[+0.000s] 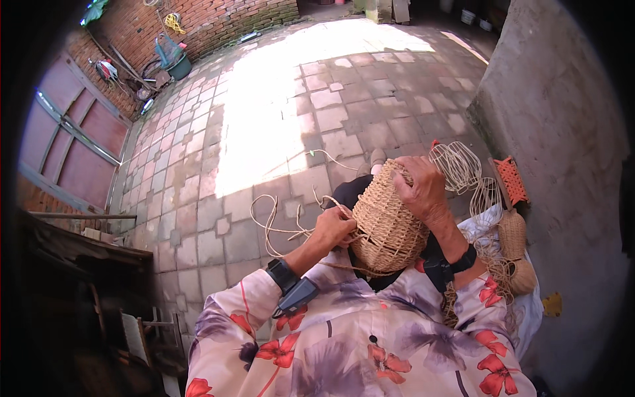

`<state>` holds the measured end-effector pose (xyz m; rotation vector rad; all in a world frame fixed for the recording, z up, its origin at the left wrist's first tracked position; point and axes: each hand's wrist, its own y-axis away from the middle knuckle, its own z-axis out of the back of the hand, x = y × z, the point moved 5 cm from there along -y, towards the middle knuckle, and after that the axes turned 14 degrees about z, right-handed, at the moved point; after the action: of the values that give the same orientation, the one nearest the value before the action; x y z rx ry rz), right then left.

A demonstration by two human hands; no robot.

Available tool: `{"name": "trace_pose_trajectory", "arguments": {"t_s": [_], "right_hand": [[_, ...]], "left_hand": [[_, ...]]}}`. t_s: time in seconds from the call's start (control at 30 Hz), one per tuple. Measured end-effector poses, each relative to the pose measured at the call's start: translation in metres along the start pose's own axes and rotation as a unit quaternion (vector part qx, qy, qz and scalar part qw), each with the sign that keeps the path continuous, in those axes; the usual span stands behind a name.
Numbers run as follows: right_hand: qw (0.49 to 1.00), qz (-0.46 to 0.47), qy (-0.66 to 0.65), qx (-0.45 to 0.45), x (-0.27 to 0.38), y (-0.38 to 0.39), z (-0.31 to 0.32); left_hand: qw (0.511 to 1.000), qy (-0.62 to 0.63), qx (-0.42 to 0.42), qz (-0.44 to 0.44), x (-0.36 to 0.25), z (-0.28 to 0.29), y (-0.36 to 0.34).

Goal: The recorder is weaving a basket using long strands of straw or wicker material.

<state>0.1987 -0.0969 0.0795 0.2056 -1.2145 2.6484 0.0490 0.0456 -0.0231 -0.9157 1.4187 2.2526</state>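
A woven straw-coloured basket (390,221) rests tilted in my lap, its narrower end pointing away from me. My right hand (423,188) grips its far right rim, fingers curled over the edge. At the basket's left side my left hand (335,226) is closed, thumb and fingers pinched on a cord strand (301,231) against the weave. Loose cord ends loop out leftward from this hand, and one length (331,159) runs out over the paving beyond. The fingertips of my left hand are partly hidden.
Coils of pale cord (458,169) lie to the right, near an orange lattice-backed seat (510,180). Smaller woven pieces (512,235) sit on white cloth (529,311) by the grey wall (562,132). Dark wooden furniture (86,245) stands at left; a green bucket (179,67) is farther off.
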Motion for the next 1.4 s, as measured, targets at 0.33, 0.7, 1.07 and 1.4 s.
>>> {"name": "trace_pose_trajectory", "arguments": {"t_s": [0.33, 0.7, 1.07, 1.4], "right_hand": [[0.995, -0.060, -0.078, -0.003, -0.020, 0.002, -0.004], [0.994, -0.080, -0.070, 0.005, -0.033, 0.016, -0.032], [0.996, -0.065, -0.051, -0.017, -0.032, 0.021, -0.024], [0.998, -0.054, -0.038, -0.010, -0.031, 0.022, -0.015]], "left_hand": [[0.952, -0.123, -0.173, -0.221, -0.014, -0.006, 0.036], [0.986, 0.129, 0.051, -0.091, 0.002, 0.013, 0.017], [0.942, 0.205, -0.239, 0.112, 0.254, 0.274, -0.057], [0.985, 0.141, -0.058, 0.077, 0.103, 0.156, -0.010]]}}
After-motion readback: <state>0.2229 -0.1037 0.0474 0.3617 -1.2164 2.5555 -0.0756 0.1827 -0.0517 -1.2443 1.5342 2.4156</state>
